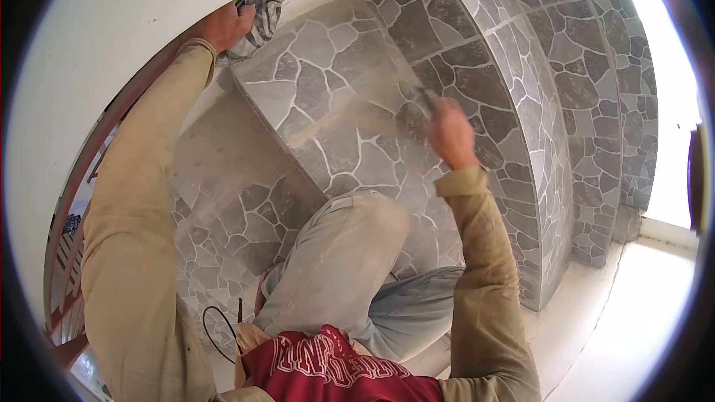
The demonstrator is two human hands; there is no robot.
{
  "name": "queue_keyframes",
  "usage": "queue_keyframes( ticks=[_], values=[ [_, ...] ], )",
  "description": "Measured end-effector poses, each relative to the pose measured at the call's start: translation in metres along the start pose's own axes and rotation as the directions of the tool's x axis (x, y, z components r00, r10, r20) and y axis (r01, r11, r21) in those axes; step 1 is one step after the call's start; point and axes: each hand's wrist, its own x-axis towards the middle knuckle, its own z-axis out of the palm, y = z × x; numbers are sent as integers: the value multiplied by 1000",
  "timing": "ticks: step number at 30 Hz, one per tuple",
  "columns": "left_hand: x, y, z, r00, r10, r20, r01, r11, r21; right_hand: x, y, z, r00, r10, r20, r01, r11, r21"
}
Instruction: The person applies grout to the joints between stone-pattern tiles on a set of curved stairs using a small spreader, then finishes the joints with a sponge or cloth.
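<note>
At the upper left my left hand (234, 26) has its fingers curled against a crumpled black-and-white bundle (264, 18), which looks like a bag or cloth. My right hand (451, 134) is closed round a small, narrow dark tool (427, 97). Motion smears its tip, so I cannot tell its kind. That tip points up and left, close over the stone-patterned tiles (357, 56) of the step, where they meet the tiled riser (447, 11). Pale dusty residue (328, 123) streaks the tiles between my hands.
Curved tiled steps (577, 89) rise on the right. A lower tiled step (231, 216) drops away at left, beyond a straight edge. The brown railing (71, 275) and white wall (82, 52) border the left side. My bent knee (365, 223) rests close to the work area.
</note>
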Motion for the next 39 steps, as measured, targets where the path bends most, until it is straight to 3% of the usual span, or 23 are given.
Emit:
queue_keyframes(
  ticks=[1,3,7,9,10,12,15,19,21,22,23,25,26,28,30,32,34,37,39],
  values=[
    [0,-1,1,999,13,-38,-11,999,35,-2,10,-11,1000,0,1,0,1000,2],
    [-4,-3,1,998,29,-61,-25,997,74,-8,24,-27,949,255,-186,-261,965,-5],
    [-5,-1,2,996,32,-78,-31,999,16,-13,42,30,965,252,-72,-258,961,-101],
    [-1,-7,4,994,54,-92,-47,996,74,3,28,37,953,290,92,-273,948,-160],
    [-1,-10,6,995,47,-91,-40,996,76,6,28,32,954,283,95,-266,950,-160],
    [0,-11,12,963,130,-237,-96,984,150,8,21,7,952,289,101,-281,956,-84],
    [-2,-9,7,977,119,-176,-99,988,115,13,21,17,937,348,19,-345,933,-100],
    [-1,-8,4,970,119,-214,-99,990,102,26,13,29,955,255,149,-242,965,-103],
    [-2,-6,3,997,48,-64,-43,996,77,32,11,20,939,345,-13,-345,936,-74],
    [-4,-5,2,999,27,-35,-25,998,63,22,24,40,975,220,-16,-220,974,-50],
    [-6,0,2,999,25,-32,-23,998,60,21,19,37,976,219,-12,-220,974,-53],
    [-2,0,-4,999,5,-45,-3,999,53,33,3,34,954,258,152,-248,965,-84],
    [-2,-1,-2,999,-20,-41,21,999,40,41,-1,34,956,251,152,-242,967,-75],
    [-3,-2,-1,1000,-3,-29,4,999,49,48,3,33,967,254,6,-254,967,-18],
    [-1,0,-2,999,31,-32,-30,999,43,43,8,74,995,99,-19,-98,995,28],
    [0,-3,-1,998,57,-39,-56,998,25,42,-13,70,994,99,35,-99,995,-1],
    [3,-17,16,972,151,-181,-143,988,58,20,-29,58,999,-44,26,42,997,67],
    [8,-8,9,986,131,-107,-130,991,17,-24,-18,0,996,-22,-85,31,993,111],
    [3,-17,12,961,195,-197,-173,977,123,-56,23,-37,967,203,-156,-190,977,95]
  ],
)
